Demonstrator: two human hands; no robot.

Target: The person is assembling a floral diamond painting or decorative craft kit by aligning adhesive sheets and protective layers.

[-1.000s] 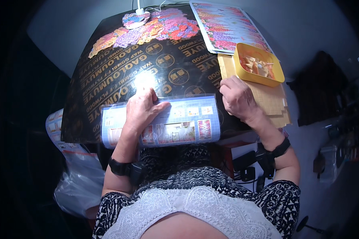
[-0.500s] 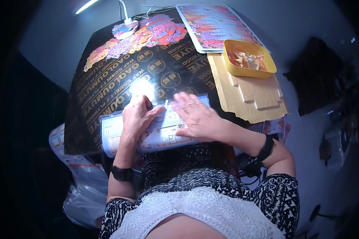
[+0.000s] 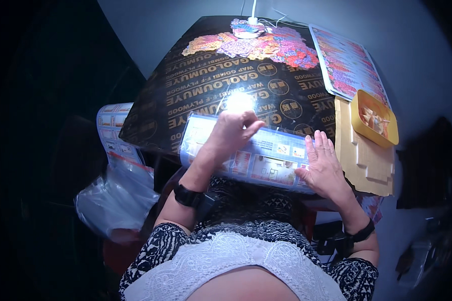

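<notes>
From my distant screen, I see the packet (image 3: 271, 168) in pale blue, with small red and white pictures. The table (image 3: 186, 95) is black with gold print and circles. The floral piece (image 3: 256, 50) mixes orange, purple and red. The box (image 3: 357, 118) is yellow, the sleeve (image 3: 153, 246) black-and-white patterned.

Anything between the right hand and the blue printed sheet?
Nothing visible: the right hand is spread directly over the right end of the blue printed sheet. The yellow box stands farther right, clear of both.
</notes>
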